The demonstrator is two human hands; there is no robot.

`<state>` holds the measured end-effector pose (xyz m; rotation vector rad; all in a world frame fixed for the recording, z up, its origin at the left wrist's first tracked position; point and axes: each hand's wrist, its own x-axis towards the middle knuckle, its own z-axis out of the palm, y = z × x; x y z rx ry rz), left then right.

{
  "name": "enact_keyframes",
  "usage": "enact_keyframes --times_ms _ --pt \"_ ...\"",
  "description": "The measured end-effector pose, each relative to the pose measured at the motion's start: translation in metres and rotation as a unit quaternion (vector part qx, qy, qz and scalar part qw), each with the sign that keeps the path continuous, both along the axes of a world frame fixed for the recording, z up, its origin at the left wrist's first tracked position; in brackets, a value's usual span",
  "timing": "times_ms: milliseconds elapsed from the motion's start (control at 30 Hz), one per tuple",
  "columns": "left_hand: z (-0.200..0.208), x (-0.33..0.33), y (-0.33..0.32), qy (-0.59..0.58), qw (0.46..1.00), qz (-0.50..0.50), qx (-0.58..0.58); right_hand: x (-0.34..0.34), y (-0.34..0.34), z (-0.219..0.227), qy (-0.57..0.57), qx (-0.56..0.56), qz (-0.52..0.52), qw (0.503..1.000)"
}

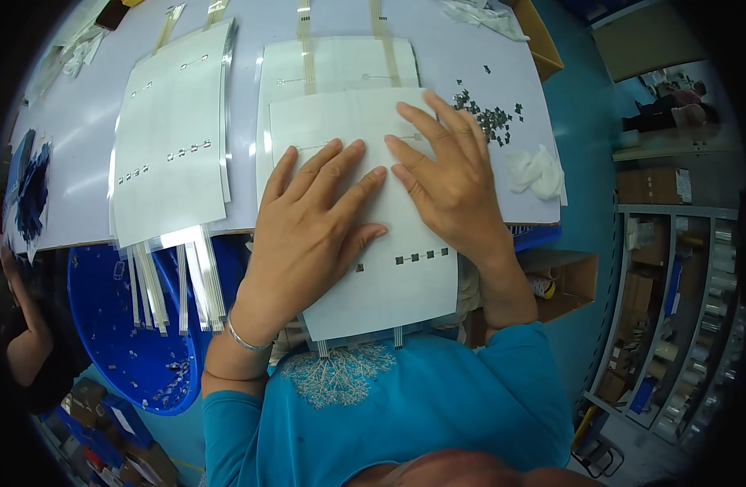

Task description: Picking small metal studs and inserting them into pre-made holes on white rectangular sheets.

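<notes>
Both hands rest on a white flexible sheet (401, 227) with small dark square pads and thin printed lines. My left hand (308, 215) lies on its left half, fingers spread and pointing away from me. My right hand (454, 183) is on the upper right part, fingers apart, fingertips touching the surface. The sheet hangs past the table's near edge toward my shirt, with narrow striped tails under its lower end. Beneath its far end are similar sheets (340, 61) with tan striped tails. Left of my left hand is another stack of white sheets (170, 122), its striped tails (198, 272) hanging over the edge.
Small dark square pieces (493, 122) lie scattered at the right of the table (503, 207), near a crumpled white cloth (538, 169). A blue tub (88, 300) with scraps stands below the left edge. Another person's arm (28, 333) shows at far left. Shelves (673, 308) stand right.
</notes>
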<state>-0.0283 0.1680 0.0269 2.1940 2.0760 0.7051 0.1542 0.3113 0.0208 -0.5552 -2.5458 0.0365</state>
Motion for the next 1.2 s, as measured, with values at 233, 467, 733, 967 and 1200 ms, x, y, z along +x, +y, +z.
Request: enact_keyframes --times_ms 233,467,733,967,1200 --pt "-0.002 -0.004 -0.001 0.009 1.000 -0.004 0.009 0.008 -0.001 -0.005 0.053 -0.053 -0.022 0.997" --pt "0.006 -0.001 -0.001 -0.021 0.999 -0.034 0.015 0.028 -0.009 0.003 0.087 -0.052 -0.034 0.994" --pt "0.003 0.003 0.012 0.043 0.998 -0.016 0.032 0.086 0.017 0.002 0.084 0.027 -0.257 0.962" --pt "-0.002 0.012 0.015 0.089 0.996 0.012 0.029 0.082 0.025 -0.006 0.060 0.053 -0.246 0.966" --pt "-0.016 0.016 0.016 0.062 0.996 0.032 0.047 0.075 0.040 -0.008 0.063 0.025 -0.243 0.968"
